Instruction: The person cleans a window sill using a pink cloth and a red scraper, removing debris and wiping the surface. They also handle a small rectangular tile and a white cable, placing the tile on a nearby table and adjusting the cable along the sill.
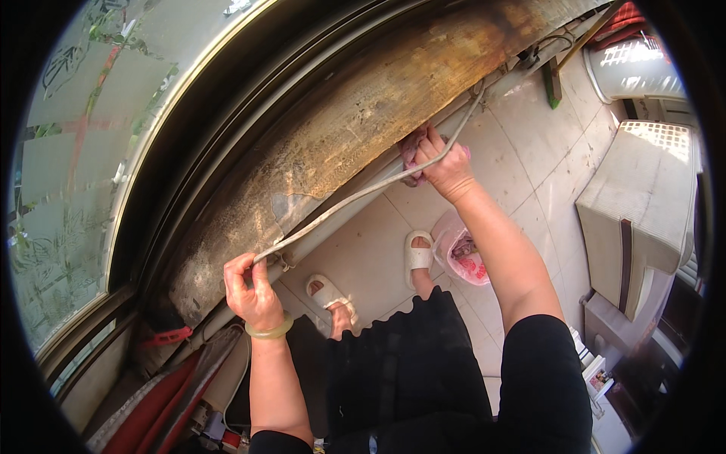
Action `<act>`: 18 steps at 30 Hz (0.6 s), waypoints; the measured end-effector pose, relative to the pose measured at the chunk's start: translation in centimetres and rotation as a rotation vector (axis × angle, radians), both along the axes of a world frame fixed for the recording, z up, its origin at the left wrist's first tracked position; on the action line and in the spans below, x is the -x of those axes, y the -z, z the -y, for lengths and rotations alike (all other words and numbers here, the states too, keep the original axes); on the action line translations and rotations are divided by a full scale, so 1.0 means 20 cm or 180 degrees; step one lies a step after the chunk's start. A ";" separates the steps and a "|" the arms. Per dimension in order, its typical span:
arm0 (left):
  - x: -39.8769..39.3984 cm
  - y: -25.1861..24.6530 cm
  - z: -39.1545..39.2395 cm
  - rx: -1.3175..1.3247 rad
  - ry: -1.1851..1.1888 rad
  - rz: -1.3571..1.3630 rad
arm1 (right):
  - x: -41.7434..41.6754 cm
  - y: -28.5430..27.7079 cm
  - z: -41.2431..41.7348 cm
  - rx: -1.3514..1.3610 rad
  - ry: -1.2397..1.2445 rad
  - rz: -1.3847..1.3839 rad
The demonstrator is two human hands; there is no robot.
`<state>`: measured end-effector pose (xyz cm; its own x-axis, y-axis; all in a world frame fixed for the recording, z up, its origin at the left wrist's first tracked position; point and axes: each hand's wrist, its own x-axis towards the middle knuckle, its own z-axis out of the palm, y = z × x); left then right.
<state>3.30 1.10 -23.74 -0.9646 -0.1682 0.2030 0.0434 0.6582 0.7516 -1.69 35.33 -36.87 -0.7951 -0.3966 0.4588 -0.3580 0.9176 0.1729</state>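
My left hand (252, 298), with a pale green bangle (269, 328) at its wrist, pinches a grey-white cable (363, 193) between thumb and fingers. The cable runs slackly up to the right, passing across the back of my right hand (445, 164). That hand grips a crumpled pinkish-purple cloth (409, 156) against the edge of a stained, weathered ledge (351, 136). A white pipe (329, 227) runs along beneath the ledge, below the cable. Part of the cloth is hidden under my fingers.
A frosted window (74, 187) and its dark frame (187, 153) border the ledge. A red-handled tool (167, 336) lies at its left end. On the tiled floor (368, 238) stand a lined waste bin (448, 249) and a covered box-shaped item (629, 193). A green-bristled broom (553, 85) leans at upper right.
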 end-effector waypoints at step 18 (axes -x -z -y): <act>-0.02 0.04 0.00 -0.0271 -0.0374 0.0399 | -0.10 0.02 0.32 0.0906 0.0820 0.0321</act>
